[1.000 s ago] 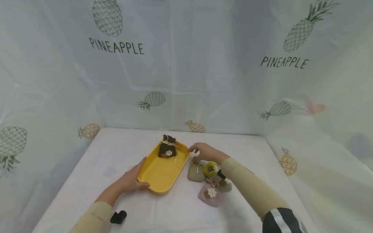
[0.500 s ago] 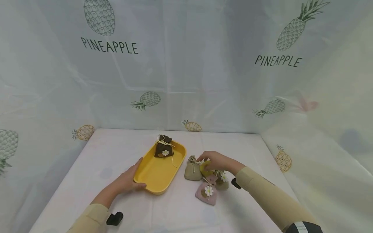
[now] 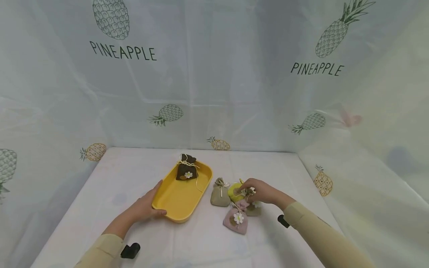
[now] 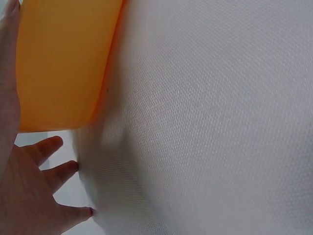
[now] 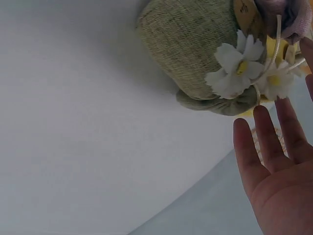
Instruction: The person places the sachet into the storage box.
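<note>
A yellow tray (image 3: 179, 201) stands left of centre in the head view, with a dark brown drawstring pouch (image 3: 186, 171) at its far end. My left hand (image 3: 144, 206) rests against the tray's near-left corner, its fingers spread. To the right lie a beige pouch (image 3: 220, 195), a yellow pouch (image 3: 235, 191), a pink pouch (image 3: 236, 221) with a white flower, and a grey-green pouch (image 5: 195, 44). My right hand (image 3: 263, 191) is over the yellow and grey-green pouches. In the right wrist view its fingers are fairly straight beside the grey-green pouch's neck; contact is unclear.
A white cloth covers the table (image 3: 201, 242). Pineapple-printed sheeting (image 3: 221, 74) rises at the back and both sides. Black wrist-worn pieces show beside the left sleeve (image 3: 130, 250) and the right sleeve (image 3: 283, 221).
My right hand has moved from beside the tray's right rim, rightward and down, to the pouches. My left hand has stayed at the tray. The head view has shifted slightly.
</note>
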The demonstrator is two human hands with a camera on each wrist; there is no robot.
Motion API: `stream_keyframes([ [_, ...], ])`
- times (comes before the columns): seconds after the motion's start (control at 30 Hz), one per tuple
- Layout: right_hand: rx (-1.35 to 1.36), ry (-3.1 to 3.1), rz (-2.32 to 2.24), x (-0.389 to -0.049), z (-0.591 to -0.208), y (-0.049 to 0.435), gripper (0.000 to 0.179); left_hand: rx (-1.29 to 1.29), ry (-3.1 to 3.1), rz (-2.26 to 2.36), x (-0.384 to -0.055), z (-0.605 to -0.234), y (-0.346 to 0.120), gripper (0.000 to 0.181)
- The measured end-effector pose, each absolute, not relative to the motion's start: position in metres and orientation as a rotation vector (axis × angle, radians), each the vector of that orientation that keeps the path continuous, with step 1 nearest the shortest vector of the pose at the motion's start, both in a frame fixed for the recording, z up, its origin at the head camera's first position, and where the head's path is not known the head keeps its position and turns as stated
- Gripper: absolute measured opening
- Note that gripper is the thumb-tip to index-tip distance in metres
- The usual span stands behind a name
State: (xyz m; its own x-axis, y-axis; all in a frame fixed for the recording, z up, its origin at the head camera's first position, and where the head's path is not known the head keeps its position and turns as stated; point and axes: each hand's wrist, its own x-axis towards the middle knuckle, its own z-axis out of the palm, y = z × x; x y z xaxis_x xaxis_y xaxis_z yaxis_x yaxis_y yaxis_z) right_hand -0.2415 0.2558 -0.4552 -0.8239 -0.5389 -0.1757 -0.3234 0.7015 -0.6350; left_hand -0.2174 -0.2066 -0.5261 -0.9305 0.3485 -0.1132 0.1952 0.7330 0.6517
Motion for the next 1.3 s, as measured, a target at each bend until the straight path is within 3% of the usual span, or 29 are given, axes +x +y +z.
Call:
stream_keyframes([
  [0.8,-0.607,2.588,-0.863,-0.239,-0.496,0.279,0.039,0.424,2.704,0.989,-0.218,-0.527,-0.207,0.123],
  [1.3,-0.502,2.662,-0.779,-0.239,-0.483,0.283,0.034,0.409,2.696,0.987,-0.217,-0.525,-0.206,0.122],
])
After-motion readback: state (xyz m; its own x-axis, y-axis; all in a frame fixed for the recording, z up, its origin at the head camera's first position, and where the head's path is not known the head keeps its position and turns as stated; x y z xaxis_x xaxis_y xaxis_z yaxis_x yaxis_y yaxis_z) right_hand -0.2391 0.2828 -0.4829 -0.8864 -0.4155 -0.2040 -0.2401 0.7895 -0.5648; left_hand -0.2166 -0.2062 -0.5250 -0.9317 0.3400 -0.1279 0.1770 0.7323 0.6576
